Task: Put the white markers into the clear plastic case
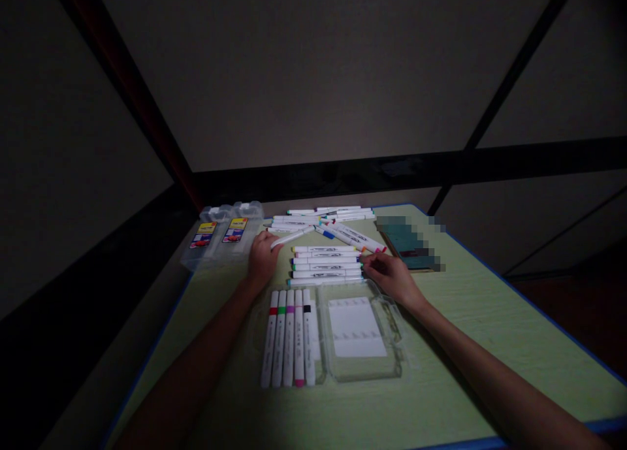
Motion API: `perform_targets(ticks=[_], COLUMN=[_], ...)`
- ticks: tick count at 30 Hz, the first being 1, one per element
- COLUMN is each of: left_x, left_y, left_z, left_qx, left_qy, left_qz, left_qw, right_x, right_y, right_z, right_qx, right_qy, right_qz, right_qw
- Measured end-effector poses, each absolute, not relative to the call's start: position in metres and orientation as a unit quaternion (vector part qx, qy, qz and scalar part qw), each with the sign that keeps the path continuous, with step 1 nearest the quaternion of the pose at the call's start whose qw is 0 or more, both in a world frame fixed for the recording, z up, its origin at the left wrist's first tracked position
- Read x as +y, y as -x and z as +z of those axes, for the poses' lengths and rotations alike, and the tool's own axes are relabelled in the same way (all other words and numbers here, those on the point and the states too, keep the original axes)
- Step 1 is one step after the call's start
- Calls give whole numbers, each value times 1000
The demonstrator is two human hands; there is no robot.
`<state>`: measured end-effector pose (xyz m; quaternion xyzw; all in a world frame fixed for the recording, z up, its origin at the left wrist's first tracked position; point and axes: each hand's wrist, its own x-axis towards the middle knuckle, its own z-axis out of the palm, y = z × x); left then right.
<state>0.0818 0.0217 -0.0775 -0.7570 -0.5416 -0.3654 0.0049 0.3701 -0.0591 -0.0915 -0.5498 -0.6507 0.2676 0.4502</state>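
My left hand [263,257] is closed around one end of a white marker [296,236], which slants up to the right. Just right of that hand, a row of white markers [326,266] with differently coloured ends lies sideways. My right hand [392,273] has its fingers drawn together against the row's right ends; whether they grip a marker is hidden. In front lies an open clear plastic case [323,345]. Several upright markers [289,339] with coloured bands fill its left half, and a white paper insert [357,326] shows in its right half.
Loose markers [353,233] lie crossed behind the row, and more markers [333,212] lie towards the far edge. Two clear cases [223,234] with yellow labels stand at the back left. A partly pixelated green flat object [409,247] lies right. The table [470,345] has a blue edge.
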Motion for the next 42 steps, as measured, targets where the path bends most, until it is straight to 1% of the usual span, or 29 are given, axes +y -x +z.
perform_targets(ticks=[10,17,23,26,28,31,35,39,42], left_x=[17,16,2,-13,-23,-32,-37,-40,-40], left_y=[-86,-88,-105,-119,-127,-136,-140,-141,-140], left_z=[-74,-66,-42,-27,-19,-13,-11,-9,-8], left_qx=[-516,-481,-434,-400,-369,-343,-324,-326,-354], left_qy=[741,766,793,810,827,842,856,858,842], left_qz=[-429,-426,-419,-412,-403,-391,-367,-351,-336], left_qw=[-2,-38,-81,-118,-131,-141,-166,-187,-230], right_x=[-59,-60,-64,-70,-74,-79,-82,-82,-82], right_y=[-368,-366,-365,-361,-357,-352,-350,-350,-351], right_z=[-95,-91,-73,-60,-54,-49,-47,-44,-42], right_qx=[-654,-637,-599,-532,-491,-454,-439,-438,-432], right_qy=[519,507,515,467,421,378,371,393,413], right_qz=[322,333,323,410,489,548,552,526,506], right_qw=[446,477,521,576,585,592,604,614,622])
